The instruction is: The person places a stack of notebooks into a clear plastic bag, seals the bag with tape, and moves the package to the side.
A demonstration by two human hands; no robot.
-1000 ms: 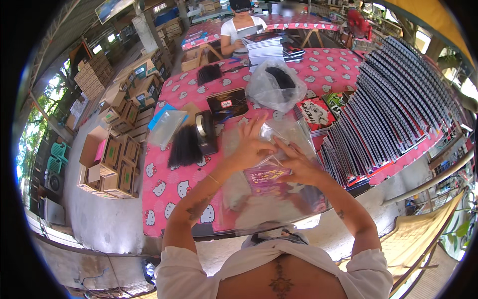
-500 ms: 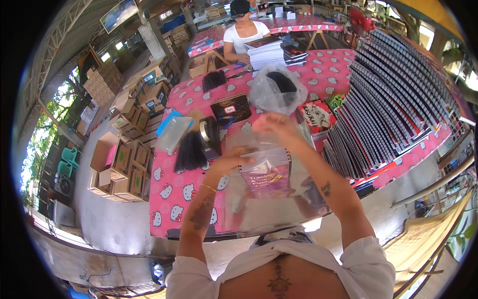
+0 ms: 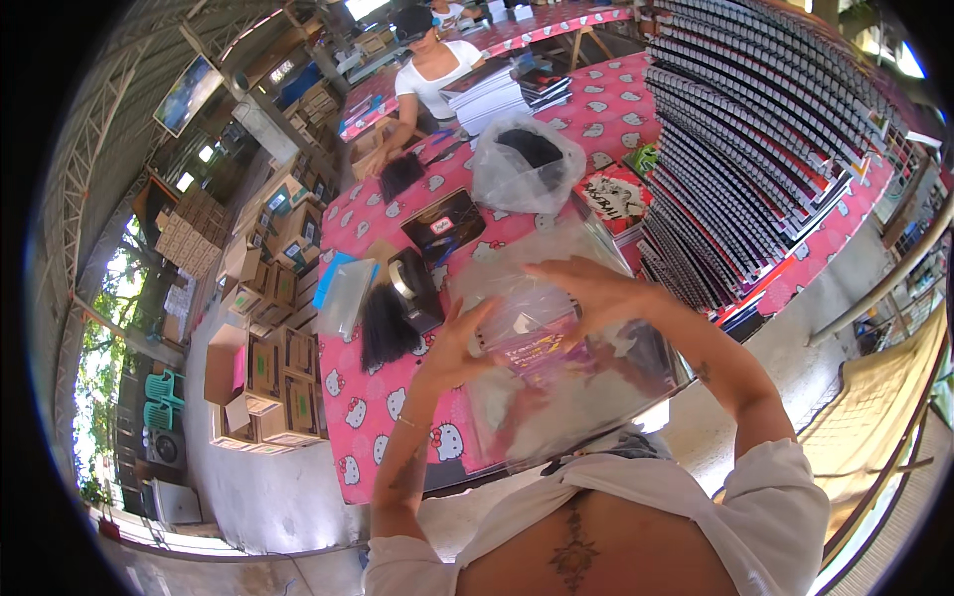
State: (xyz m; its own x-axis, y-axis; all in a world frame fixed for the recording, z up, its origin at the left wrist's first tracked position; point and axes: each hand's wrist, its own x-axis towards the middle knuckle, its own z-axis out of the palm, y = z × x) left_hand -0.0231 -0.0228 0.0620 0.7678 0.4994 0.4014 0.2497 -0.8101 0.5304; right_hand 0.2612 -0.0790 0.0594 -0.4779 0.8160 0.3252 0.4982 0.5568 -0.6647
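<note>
A purple-covered notebook [image 3: 542,360] in clear plastic lies before me on a shiny transparent sheet [image 3: 606,397] at the table's near edge. My left hand [image 3: 459,348] curves around its left side, thumb and fingers apart. Over the upper right part of the package my right hand [image 3: 594,290] spreads its fingers, resting on or just above the plastic. Neither hand visibly grips anything; glare blurs the exact contact. Left of the package stand a dark tape dispenser [image 3: 417,288] and a bundle of thin black strands [image 3: 386,333].
Spiral-bound notebooks [image 3: 755,159] are stacked high on the right of the pink patterned table [image 3: 343,397]. Beyond my hands sit a clear plastic bag [image 3: 527,169] and a dark box [image 3: 443,226]. Across the table, a person [image 3: 437,74] reaches toward another black bundle [image 3: 402,177]. Cardboard boxes [image 3: 263,382] stand at left.
My right hand has come down from its raised, closed pose to the package, its fingers now spread. My left hand has opened wider beside it. The view has tilted and shifted.
</note>
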